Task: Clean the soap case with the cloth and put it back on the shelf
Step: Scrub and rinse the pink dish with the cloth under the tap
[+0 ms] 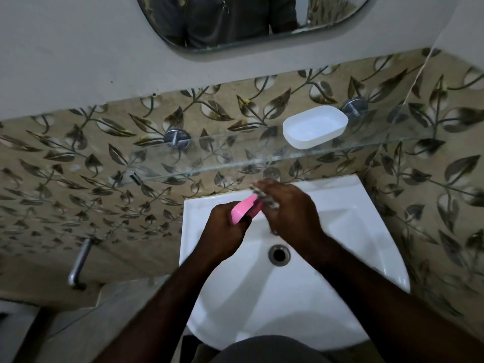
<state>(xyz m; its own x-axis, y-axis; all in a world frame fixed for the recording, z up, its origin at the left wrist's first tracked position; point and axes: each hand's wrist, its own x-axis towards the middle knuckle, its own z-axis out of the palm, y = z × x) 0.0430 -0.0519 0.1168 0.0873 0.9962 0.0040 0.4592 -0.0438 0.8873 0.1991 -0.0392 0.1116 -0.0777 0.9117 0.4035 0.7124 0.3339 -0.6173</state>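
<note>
Pink plastic soap-case half gripped edge-on in L hand, fingers curled round it, above white ceramic basin. R hand holds grey patterned cloth (blurred), bunched under its fingers and pressed against far end of the pink piece. White oval plastic soap-case half sits open side up on glass wall shelf, toward R end, well apart from both hands. Round metal drain in basin, nearer viewer than hands.

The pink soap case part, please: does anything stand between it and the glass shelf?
Nothing visible does. The pink soap case part is below the glass shelf; only the white soap dish sits there, toward the right.
</note>
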